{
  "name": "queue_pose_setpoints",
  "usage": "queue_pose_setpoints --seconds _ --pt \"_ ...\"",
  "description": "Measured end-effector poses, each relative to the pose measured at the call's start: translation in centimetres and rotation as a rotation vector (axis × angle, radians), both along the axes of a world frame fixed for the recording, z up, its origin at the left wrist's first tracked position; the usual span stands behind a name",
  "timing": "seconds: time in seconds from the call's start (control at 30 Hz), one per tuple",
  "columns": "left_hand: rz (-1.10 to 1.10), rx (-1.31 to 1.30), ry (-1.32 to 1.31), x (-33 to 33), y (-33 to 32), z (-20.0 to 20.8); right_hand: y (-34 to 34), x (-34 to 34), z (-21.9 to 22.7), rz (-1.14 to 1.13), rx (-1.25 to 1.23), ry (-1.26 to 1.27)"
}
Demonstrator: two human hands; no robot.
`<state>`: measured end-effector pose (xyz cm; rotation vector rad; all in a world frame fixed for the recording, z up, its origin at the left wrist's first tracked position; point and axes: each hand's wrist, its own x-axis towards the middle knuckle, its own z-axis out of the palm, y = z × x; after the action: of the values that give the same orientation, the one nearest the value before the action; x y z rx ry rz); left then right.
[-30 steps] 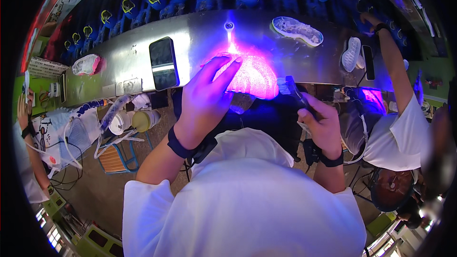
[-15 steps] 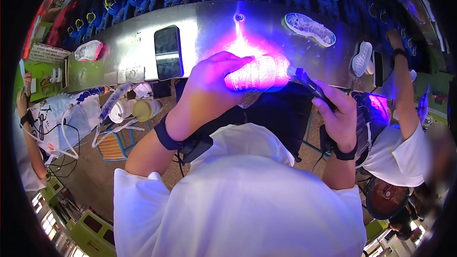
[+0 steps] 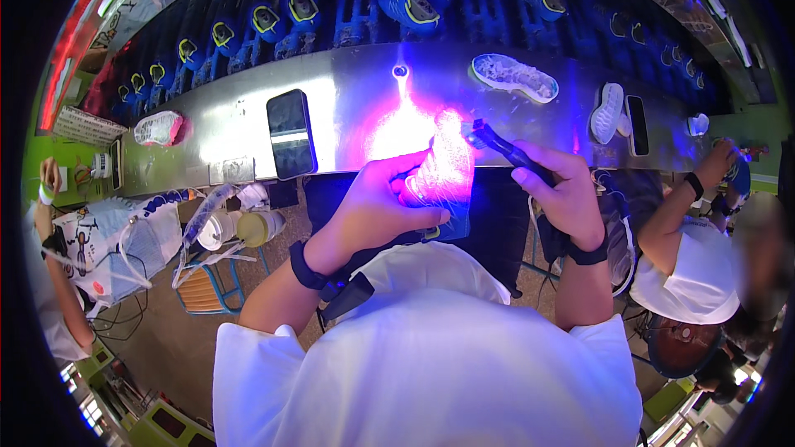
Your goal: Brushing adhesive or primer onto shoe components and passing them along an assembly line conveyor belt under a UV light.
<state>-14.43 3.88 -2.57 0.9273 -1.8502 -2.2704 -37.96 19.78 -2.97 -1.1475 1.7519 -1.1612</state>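
Observation:
My left hand [image 3: 373, 209] is closed round a shoe [image 3: 447, 167] at the near edge of the metal bench, its toe pointing away from me. Bright pink-white light washes out most of the shoe's surface; some blue shows at its near end. My right hand [image 3: 565, 192] grips a dark-handled brush [image 3: 509, 151], fingers wrapped round the handle. The brush head lies just right of the shoe's toe; whether they touch I cannot tell. A lit purple spot [image 3: 400, 71] shines on the bench beyond the shoe.
Blue shoes [image 3: 410, 7] stand on a dark conveyor [image 3: 348, 8] behind the metal bench [image 3: 348, 66]. A phone [image 3: 291, 134], a white sole [image 3: 515, 77] and another sole [image 3: 607, 112] lie on the bench. Co-workers' arms [image 3: 672, 211] reach in at both sides. Tubs [image 3: 258, 228] stand at left.
The shoe has turned from lying crosswise to pointing away from me. My right hand and the brush have shifted slightly left, and the brush head has left the shoe's right end.

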Motion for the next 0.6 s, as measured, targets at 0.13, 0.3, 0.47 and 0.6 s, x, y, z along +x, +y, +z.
queue_pose_setpoints --seconds 0.13,0.3,0.47,0.6 --pt "-0.002 -0.033 0.046 0.8 -0.2 -0.9 0.0 0.4 0.4 0.052 -0.025 0.064" --pt "0.037 -0.002 -0.059 0.7 -0.5 0.5 0.8 2.8 -2.0 0.026 -0.115 0.081" --pt "0.163 0.095 -0.068 0.8 0.0 -0.4 4.1 3.3 -1.8 0.025 0.101 -0.209" --pt "0.024 -0.027 -0.023 0.3 0.4 -1.0 3.1 2.0 -0.2 -0.051 0.109 -0.023"
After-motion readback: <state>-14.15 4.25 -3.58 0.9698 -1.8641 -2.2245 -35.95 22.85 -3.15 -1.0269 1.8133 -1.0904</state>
